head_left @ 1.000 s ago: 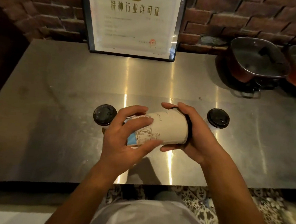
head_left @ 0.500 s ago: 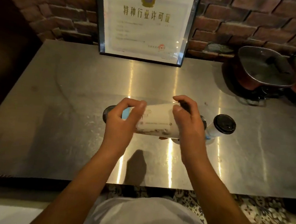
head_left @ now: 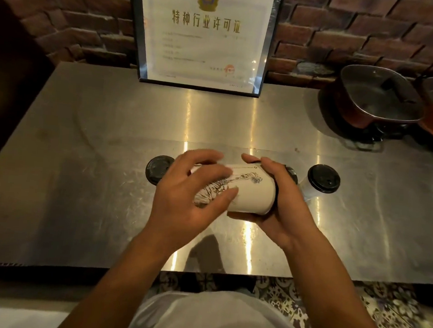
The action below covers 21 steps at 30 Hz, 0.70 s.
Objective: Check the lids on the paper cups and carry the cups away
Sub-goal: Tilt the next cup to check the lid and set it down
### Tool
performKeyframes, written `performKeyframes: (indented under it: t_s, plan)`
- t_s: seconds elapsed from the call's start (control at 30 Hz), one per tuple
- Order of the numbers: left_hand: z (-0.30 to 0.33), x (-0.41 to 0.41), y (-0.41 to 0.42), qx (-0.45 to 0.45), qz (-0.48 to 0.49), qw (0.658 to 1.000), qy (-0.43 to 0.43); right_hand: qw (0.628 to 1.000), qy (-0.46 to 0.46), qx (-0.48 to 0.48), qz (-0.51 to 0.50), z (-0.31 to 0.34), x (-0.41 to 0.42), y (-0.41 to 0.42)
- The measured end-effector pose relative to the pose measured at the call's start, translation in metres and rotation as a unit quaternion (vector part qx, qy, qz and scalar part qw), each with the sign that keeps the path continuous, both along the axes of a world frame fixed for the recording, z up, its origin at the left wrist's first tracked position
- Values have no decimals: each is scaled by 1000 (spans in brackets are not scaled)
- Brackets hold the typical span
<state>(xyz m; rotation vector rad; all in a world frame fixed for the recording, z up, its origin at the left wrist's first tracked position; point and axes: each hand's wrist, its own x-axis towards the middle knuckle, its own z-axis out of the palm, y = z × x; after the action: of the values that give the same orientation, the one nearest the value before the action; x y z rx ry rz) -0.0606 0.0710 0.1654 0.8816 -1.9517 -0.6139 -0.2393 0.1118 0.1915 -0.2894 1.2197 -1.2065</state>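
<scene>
Currently, held cup: I have the printed paper cup [head_left: 249, 191] lying on its side between both hands, lifted clear above the steel bench [head_left: 81, 180], so that its lidded end can be tested without the bench in the way.
Left hand: my left hand [head_left: 192, 198] wraps the base end; its fingers [head_left: 217, 174] curl loosely over the printed wall, partly spread and blurred, so I judge it is turning or steadying the cup, not squeezing it.
Right hand: my right hand [head_left: 282, 201] cups the mouth end, thumb over the top and fingers closed underneath, covering most of the black lid [head_left: 293, 173]; that grip suits pressing the rim home, though I cannot tell whether the lid is fully seated.
Cup at nine o'clock: a second lidded cup [head_left: 157, 168] stands on the bench just beside my left hand, half hidden by it.
Cup at three o'clock: a third lidded cup [head_left: 323, 181] stands near my right hand, apart from it, within easy reach.
Twelve o'clock: a framed certificate [head_left: 204, 35] leans on the brick wall, well apart from the work.
Two o'clock: copper pots [head_left: 379, 98] sit clear of the cups.
Progress: checking is under way; I judge carrying has not started.
Risk: a sideways cup would leak if the lid is loose.
</scene>
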Motion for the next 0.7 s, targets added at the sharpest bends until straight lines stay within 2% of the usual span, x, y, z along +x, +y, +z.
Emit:
performKeyframes:
  t_s: [0.07, 0.13, 0.2, 0.27, 0.33, 0.43, 0.53, 0.57, 0.6, 0.7]
  plan:
    - [-4, -2, 2, -42, 33, 999, 4, 1000, 13, 0, -2, 0, -1, 2]
    - [-4, -6, 5, -23, 51, 998, 28, 999, 36, -19, -10, 3, 1, 5]
    - [1, -10, 7, 74, 76, 992, 71, 995, 82, -51, -19, 5, 2, 9]
    - [13, -12, 11, 193, 96, 968, 127, 983, 150, -103, -24, 5, 3, 13]
    - [26, -15, 14, 260, 80, 946, 176, 956, 222, -188, -31, 4, 2, 20]
    - [40, -19, 13, 355, 31, 900, 251, 894, 320, -311, -24, 2, -1, 28]
    - [37, -16, 6, 474, 11, 844, 252, 832, 434, -345, 0, -9, -3, 31]
    - [35, -14, 5, 485, 18, 841, 238, 834, 434, -342, 1, -11, -3, 31]
    - [33, -12, 6, 472, 27, 854, 219, 851, 410, -327, -4, -11, -3, 30]
    - [35, -8, 15, 318, 30, 940, 120, 956, 223, -187, -30, 1, -1, 23]
